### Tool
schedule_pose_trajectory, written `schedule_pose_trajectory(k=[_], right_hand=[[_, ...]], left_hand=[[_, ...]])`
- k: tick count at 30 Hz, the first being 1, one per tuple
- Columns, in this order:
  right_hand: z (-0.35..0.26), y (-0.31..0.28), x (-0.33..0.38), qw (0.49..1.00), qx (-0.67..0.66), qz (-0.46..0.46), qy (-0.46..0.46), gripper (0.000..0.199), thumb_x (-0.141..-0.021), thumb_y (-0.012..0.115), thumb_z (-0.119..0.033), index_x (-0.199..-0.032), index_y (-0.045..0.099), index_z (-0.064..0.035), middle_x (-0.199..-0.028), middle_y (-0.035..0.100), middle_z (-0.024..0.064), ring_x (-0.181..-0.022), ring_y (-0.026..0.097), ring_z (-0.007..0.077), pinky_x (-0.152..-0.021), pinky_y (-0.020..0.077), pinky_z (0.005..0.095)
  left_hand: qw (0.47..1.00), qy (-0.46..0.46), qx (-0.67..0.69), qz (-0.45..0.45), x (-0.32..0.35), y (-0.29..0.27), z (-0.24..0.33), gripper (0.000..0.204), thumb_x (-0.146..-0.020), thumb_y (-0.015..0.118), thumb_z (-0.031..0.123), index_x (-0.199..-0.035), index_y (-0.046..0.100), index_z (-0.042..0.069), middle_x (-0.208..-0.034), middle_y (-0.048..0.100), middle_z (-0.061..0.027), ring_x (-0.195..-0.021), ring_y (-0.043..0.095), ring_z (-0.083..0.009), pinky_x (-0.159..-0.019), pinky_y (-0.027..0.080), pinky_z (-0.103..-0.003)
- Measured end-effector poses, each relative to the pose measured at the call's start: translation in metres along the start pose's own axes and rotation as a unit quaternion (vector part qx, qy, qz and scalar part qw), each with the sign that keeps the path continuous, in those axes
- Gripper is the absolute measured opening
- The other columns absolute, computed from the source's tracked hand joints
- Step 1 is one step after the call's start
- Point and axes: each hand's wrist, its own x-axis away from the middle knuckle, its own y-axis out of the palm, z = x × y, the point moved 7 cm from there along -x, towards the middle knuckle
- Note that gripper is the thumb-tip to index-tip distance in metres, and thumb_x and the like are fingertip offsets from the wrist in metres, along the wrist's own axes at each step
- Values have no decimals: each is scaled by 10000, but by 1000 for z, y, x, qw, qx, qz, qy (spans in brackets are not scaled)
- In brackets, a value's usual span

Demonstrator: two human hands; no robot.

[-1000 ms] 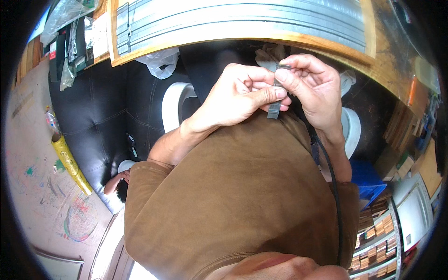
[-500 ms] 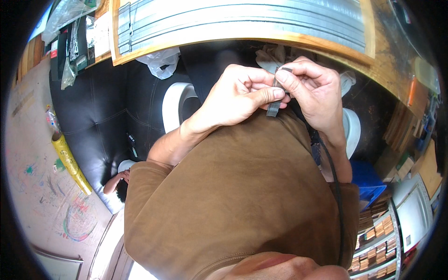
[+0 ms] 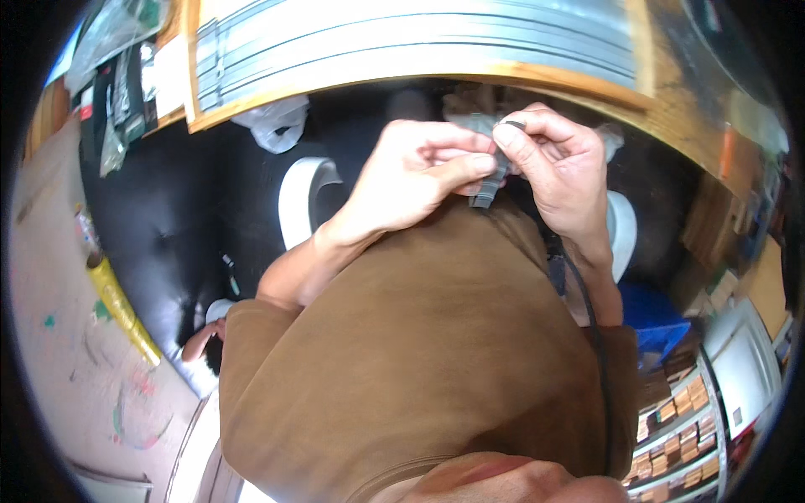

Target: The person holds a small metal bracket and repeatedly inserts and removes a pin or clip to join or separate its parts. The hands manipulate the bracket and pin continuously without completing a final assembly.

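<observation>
A short, narrow grey strip with lighter cross bands hangs between my hands, close in front of my brown shirt. My left hand pinches it between thumb and fingers, with the lower end sticking out below. The upper end is in the grip of my right hand, whose thumb and forefinger press together around it. Fingers cover the middle of the strip, so its exact kind cannot be made out.
A wooden frame with long silvery strips stands on the bench ahead. White chair arms flank me. A yellow roll lies at left, near another person's arm. At right are a blue bin and shelves of wooden blocks.
The whole view has shifted slightly, with the surroundings sliding left and blurring. Both hands keep their pinch on the strip, whose lower end shows a little differently.
</observation>
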Motion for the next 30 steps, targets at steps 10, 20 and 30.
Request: schedule_pose_trajectory(k=[10, 20, 30], right_hand=[[-118, -184, 15, 956, 46, 265, -120, 141, -924, 667, -63, -996, 697, 55, -840, 683, 99, -669, 589, 111, -641, 480, 231], [-1, -10, -2, 996, 34, -31, 74, 118, -910, 690, -65, -945, 726, 41, -803, 706, 73, -640, 605, 66, -585, 484, 194], [21, 0, -7, 994, -32, -47, 90, 154, -918, 683, -48, -995, 691, 85, -791, 698, 116, -615, 649, 108, -524, 537, 212]], left_hand=[[995, -6, 101, -15, -3, 3, -1, 219, -941, 641, 32, -1131, 644, -77, -1014, 714, -210, -963, 714, -274, -844, 601, -352], [999, -30, 11, -40, -5, 11, 2, 169, -930, 671, 44, -1073, 695, -43, -917, 728, -100, -779, 656, -106, -716, 537, -232], [997, -29, -27, -59, -6, 6, -10, 146, -934, 684, 108, -1020, 711, -7, -873, 731, -78, -760, 666, -97, -661, 504, -204]])
